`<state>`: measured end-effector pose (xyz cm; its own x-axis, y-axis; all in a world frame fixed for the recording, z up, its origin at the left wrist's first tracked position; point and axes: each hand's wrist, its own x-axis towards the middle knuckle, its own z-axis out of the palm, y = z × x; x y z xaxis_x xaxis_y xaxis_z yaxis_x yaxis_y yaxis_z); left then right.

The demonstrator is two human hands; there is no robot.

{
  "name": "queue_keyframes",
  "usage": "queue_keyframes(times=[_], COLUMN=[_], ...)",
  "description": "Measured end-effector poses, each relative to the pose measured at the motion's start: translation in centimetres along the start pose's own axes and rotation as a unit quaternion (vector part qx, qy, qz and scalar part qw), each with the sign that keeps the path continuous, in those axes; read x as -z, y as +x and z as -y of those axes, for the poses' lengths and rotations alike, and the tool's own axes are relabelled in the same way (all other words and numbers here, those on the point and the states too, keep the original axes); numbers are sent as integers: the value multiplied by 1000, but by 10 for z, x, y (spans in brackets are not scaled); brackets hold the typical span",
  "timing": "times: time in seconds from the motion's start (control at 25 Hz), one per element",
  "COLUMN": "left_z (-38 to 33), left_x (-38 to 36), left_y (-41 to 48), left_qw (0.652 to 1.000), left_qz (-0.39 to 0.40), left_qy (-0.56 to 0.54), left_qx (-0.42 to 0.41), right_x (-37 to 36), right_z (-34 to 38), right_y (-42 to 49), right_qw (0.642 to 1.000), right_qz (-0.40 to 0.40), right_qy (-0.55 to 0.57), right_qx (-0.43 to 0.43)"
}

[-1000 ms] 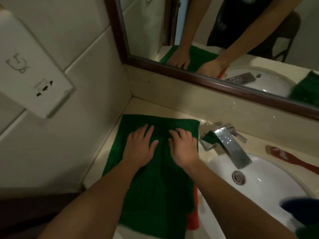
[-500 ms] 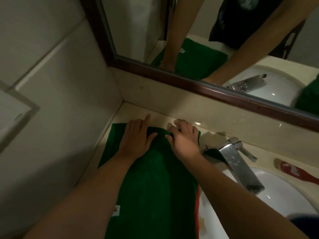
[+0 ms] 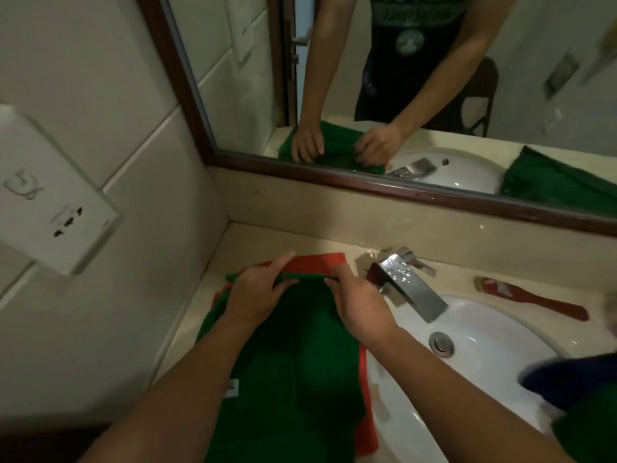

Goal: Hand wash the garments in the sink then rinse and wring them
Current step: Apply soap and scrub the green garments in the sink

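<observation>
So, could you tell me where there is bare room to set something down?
Bare: the counter corner behind the red cloth, the strip between faucet and red brush, the sink basin. Crowded: beside it, under the green garment.

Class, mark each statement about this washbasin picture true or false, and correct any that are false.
1. The left hand and the right hand both pinch the far edge of the green garment. True.
2. The green garment lies inside the sink. False: it lies on the counter, to the left of the basin.
3. A red cloth shows beneath the green garment. True.
4. Water is streaming from the faucet. False: no stream is visible.
5. The red brush is held in one of the hands. False: it lies on the counter to the right of the faucet, apart from both hands.
</observation>
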<state>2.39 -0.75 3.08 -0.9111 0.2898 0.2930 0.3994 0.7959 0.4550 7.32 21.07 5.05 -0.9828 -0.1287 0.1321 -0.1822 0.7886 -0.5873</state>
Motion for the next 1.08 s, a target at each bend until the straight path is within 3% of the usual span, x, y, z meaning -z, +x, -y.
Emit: queue_keyframes(times=[0.24, 0.44, 0.56, 0.68, 0.8, 0.96, 1.08], left_z=[-102, -215, -282, -345, -397, -469, -506], left_x=[20, 9, -13, -66, -131, -200, -238], left_y=[-13, 6, 21, 32, 39, 55, 84], left_qw=[982, 953, 943, 931, 915, 919, 916], left_qz=[24, 105, 173, 274, 314, 333, 345], left_qy=[-176, -254, -254, -221, -237, -205, -202], left_qx=[-63, -125, -128, -100, -91, -53, -24], right_x=[89, 178, 229, 262, 283, 321, 345], right_z=[1, -28, -61, -117, -185, -271, -324], right_y=[-100, -170, -203, -238, -267, -275, -268], right_qw=[991, 979, 973, 959, 941, 916, 909], right_qz=[-72, -118, -161, -171, -170, -148, -142], right_qy=[72, 61, 10, -26, -17, 16, 50], right_qx=[-84, -155, -163, -223, -291, -374, -389])
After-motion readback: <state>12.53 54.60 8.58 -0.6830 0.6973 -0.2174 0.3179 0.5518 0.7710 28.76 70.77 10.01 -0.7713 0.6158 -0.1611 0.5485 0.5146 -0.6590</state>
